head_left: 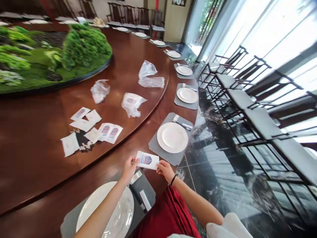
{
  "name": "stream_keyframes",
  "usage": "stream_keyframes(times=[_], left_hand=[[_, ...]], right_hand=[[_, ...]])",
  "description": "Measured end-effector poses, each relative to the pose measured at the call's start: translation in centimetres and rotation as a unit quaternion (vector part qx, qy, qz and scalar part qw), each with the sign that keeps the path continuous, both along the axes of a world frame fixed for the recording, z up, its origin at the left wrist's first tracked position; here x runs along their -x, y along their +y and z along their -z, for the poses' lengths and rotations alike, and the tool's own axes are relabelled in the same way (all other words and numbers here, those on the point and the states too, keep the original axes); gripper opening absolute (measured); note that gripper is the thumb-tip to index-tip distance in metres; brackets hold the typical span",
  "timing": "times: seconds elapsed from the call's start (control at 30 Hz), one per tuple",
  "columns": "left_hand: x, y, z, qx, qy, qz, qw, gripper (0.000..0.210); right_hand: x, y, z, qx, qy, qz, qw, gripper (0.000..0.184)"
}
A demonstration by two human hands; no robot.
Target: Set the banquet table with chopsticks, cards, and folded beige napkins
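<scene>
- Nearest the head camera, a white sleeve and a red garment are filling part of the bottom edge; the left forearm is crossing in front of the near plate, which is resting on a grey mat.
- The left hand is pinching one end of a white packet, its fingers drawn together on it; the right hand, wearing a dark band, is pinching the opposite end.
- The packet is showing between the near plate and the next plate, by the edge of the worktop; whether it is touching anything below, I cannot tell.
- If either pinch is loosening, the packet could slip, perhaps over the edge to the floor; if both hands are pulling hard, its thin skin could tear. A dipping left forearm could be nudging the near plate.
- The packet is looking flat and oblong, with blue and red print around an emblem; its lettering is staying too small to read.
- Beyond, similar packets and crumpled plastic are lying on the worktop.
</scene>
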State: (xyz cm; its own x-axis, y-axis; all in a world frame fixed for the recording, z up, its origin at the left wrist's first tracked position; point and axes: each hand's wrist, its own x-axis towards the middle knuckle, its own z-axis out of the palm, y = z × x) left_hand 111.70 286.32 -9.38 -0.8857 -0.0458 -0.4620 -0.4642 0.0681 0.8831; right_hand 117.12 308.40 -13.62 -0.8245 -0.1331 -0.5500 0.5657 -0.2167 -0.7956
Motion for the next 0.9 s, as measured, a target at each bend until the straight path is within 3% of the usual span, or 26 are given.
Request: stream_keyframes(times=[0.07, 0.17, 0.3, 0.47, 0.67, 0.9], left_hand=[[0.3, 3.9, 3.4, 0.032, -0.024, 0.075, 0.996, 0.041], [1.0, 8.3, 7.6, 0.09, -0.04, 0.167, 0.981, 0.029], [2.8, 11.7, 10.7, 0.138, -0.022, 0.212, 0.967, 0.015], [5.0, 13.4, 11.3, 0.217, 0.023, 0.228, 0.949, 0.012], [5.9, 14.0, 11.6, 0.256, 0.07, 0.19, 0.945, 0.012], [3.4, 13.5, 12.8, 0.191, 0.143, 0.119, 0.964, 0.024]], right_hand=[[-1.3, 3.5, 1.7, -0.069, -0.03, 0.089, 0.993, 0.043], [-1.6, 7.5, 4.6, -0.155, -0.051, 0.124, 0.979, 0.038], [-1.3, 9.8, 8.0, -0.275, -0.05, 0.14, 0.95, 0.025], [-0.9, 10.0, 9.9, -0.354, -0.043, 0.136, 0.924, 0.017], [0.1, 9.6, 9.3, -0.364, -0.056, 0.153, 0.917, 0.017], [0.4, 10.0, 8.6, -0.359, -0.064, 0.126, 0.923, 0.018]])
